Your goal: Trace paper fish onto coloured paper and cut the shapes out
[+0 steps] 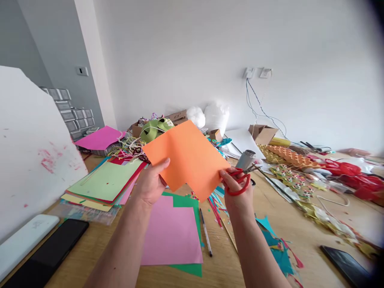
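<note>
My left hand [152, 182] pinches a sheet of orange paper [187, 154] at its lower left edge, thumb on top. The sheet is held up above the table, with a cut-out notch at its bottom edge. On the other side, my right hand [238, 192] is closed around red-handled scissors [241, 186], their blades pointing off to the right. Its thumb and fingers also touch the sheet's right corner. Beneath lie a pink sheet [172, 236] with a notched corner and a green sheet [186, 269] under it. A pen [205, 232] rests just right of them.
A stack of coloured paper [105, 182] lies at the left, by a black phone [57, 252] and a white board [36, 152]. Behind are a green paper craft [150, 130] and a metal bottle [247, 159]. Teal scraps [274, 248] and another phone [345, 264] lie right.
</note>
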`<action>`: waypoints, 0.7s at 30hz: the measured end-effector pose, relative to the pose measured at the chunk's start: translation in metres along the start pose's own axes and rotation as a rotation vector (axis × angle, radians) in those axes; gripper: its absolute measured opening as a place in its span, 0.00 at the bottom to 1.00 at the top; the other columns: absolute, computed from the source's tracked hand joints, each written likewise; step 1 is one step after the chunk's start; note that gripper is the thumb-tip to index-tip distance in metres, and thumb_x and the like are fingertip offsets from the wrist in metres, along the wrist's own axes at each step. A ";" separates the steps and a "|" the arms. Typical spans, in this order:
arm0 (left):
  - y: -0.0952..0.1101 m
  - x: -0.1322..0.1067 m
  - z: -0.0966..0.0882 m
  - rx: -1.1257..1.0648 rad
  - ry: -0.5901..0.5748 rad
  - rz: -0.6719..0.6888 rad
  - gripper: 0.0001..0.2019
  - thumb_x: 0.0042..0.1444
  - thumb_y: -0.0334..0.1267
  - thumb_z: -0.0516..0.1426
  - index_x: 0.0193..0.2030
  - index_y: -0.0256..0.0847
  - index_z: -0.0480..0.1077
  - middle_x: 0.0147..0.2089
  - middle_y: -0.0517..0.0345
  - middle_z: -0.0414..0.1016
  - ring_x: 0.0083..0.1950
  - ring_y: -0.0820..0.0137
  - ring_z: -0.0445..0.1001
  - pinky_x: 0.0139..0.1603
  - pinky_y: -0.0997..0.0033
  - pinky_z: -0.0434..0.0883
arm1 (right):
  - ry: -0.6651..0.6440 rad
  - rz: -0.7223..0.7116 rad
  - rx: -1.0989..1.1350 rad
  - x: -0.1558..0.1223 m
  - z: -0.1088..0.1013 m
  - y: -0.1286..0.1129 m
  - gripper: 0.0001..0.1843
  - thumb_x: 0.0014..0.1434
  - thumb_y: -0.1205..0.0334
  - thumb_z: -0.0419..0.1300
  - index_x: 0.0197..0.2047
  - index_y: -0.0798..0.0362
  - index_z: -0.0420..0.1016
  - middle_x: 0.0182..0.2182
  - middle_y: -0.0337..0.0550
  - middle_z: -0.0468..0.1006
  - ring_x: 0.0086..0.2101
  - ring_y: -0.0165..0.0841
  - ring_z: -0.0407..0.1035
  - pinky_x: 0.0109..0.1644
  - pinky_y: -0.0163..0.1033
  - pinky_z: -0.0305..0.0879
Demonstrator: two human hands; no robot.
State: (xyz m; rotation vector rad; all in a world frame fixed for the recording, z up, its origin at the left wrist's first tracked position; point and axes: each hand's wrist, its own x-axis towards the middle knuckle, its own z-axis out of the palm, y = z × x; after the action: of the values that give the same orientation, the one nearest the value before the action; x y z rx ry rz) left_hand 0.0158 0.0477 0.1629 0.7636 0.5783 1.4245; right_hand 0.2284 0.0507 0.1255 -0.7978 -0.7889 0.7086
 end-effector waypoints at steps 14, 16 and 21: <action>-0.007 0.011 -0.019 0.552 0.035 0.344 0.14 0.50 0.41 0.62 0.44 0.41 0.74 0.49 0.52 0.77 0.53 0.56 0.72 0.52 0.61 0.70 | 0.087 -0.266 -0.439 -0.007 -0.002 -0.008 0.17 0.45 0.56 0.68 0.35 0.54 0.70 0.27 0.37 0.72 0.26 0.30 0.67 0.30 0.36 0.62; -0.004 0.009 -0.021 0.605 0.052 0.392 0.12 0.51 0.41 0.61 0.42 0.41 0.75 0.46 0.52 0.78 0.52 0.56 0.73 0.50 0.63 0.71 | 0.083 -0.271 -0.430 -0.008 0.000 -0.014 0.14 0.47 0.57 0.67 0.33 0.55 0.71 0.27 0.39 0.74 0.28 0.32 0.69 0.32 0.37 0.65; 0.006 0.008 -0.018 0.492 0.190 0.403 0.11 0.49 0.38 0.62 0.41 0.40 0.75 0.45 0.52 0.78 0.48 0.58 0.75 0.45 0.64 0.73 | 0.109 -0.314 -0.280 -0.011 0.001 -0.036 0.09 0.48 0.61 0.65 0.32 0.56 0.72 0.37 0.48 0.79 0.35 0.37 0.74 0.38 0.43 0.71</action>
State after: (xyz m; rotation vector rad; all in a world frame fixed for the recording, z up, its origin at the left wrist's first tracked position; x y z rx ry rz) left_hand -0.0009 0.0577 0.1562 1.1900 0.9848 1.7616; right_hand 0.2306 0.0242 0.1524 -0.9298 -0.9005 0.2752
